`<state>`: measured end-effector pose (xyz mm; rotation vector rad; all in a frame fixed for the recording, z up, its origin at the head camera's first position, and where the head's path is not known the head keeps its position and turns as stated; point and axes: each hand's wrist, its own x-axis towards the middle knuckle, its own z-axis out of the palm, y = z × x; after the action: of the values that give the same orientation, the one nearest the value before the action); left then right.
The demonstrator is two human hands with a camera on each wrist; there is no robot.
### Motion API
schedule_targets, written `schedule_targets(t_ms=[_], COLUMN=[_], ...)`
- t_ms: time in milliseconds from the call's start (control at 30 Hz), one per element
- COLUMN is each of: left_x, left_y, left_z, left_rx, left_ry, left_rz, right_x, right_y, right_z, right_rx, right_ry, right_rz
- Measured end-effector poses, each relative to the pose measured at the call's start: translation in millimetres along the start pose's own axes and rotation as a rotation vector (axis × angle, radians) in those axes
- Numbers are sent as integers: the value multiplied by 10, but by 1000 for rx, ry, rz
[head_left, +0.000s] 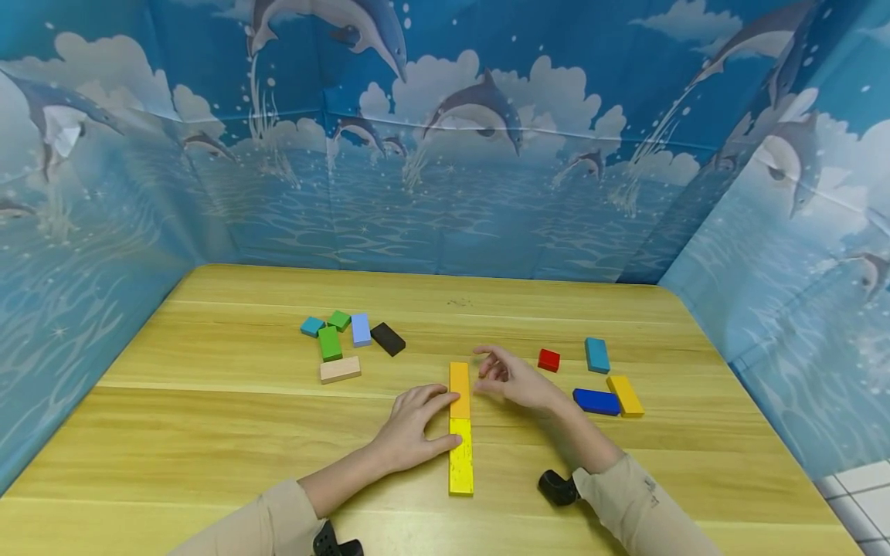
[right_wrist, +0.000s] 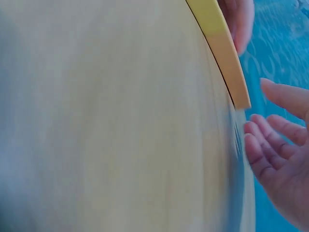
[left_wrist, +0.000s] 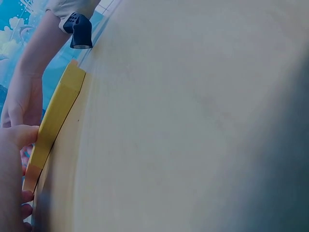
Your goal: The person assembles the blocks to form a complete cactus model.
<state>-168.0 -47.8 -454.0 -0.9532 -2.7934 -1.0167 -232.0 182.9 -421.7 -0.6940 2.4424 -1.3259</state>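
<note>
My left hand point(head_left: 412, 432) lies loosely spread along the left side of two blocks set end to end: a flat orange rectangular block point(head_left: 460, 380) on the far side and a longer bright yellow rectangular block point(head_left: 461, 472), its top speckled with dark marks, on the near side. My index finger touches the orange one and my thumb rests on the yellow one; I'm not wrapping my fingers round either. The two form one straight strip on the wood-grained yellow counter point(head_left: 243, 440), pointing away from me. My right hand point(head_left: 518, 380) hangs just to the right of the orange block, fingers gently bent and apart from the thumb, with nothing in its hold.

Over to my left is a cluster: a small blue block point(head_left: 312, 326), a small green block point(head_left: 339, 320), a larger green block point(head_left: 330, 344), a periwinkle rectangular block point(head_left: 361, 330), a black rectangular block point(head_left: 388, 340) and, nearest me, a beige rectangular block point(head_left: 341, 370). To my right, beyond my forearm, are a small red block point(head_left: 548, 360), a turquoise rectangular block point(head_left: 596, 355), a dark blue rectangular block point(head_left: 596, 401) and, right beside its end, a golden-yellow rectangular block point(head_left: 626, 396). Behind the counter hangs a blue dolphin-print sheet point(head_left: 480, 220).
</note>
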Motion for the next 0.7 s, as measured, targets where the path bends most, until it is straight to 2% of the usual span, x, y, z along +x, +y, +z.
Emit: schedule_targets(t_ms=[167,267,533,700], left_x=[0,-2,-5,-13], left_y=[5,1,-9,-13], left_z=[-3,2,15,15], left_rx=[-3,-11,-16,-18], left_ry=[-6,-5,5,5], left_rz=[-8,-8,2,-1], right_x=[-73,-135,-327,-413], right_y=[81,159,302,407], right_z=[-184,-297,-522,-601], right_rx=[3,24,-21,-31], right_ry=[170,244,350,418], right_rz=[-29,-35,33,16])
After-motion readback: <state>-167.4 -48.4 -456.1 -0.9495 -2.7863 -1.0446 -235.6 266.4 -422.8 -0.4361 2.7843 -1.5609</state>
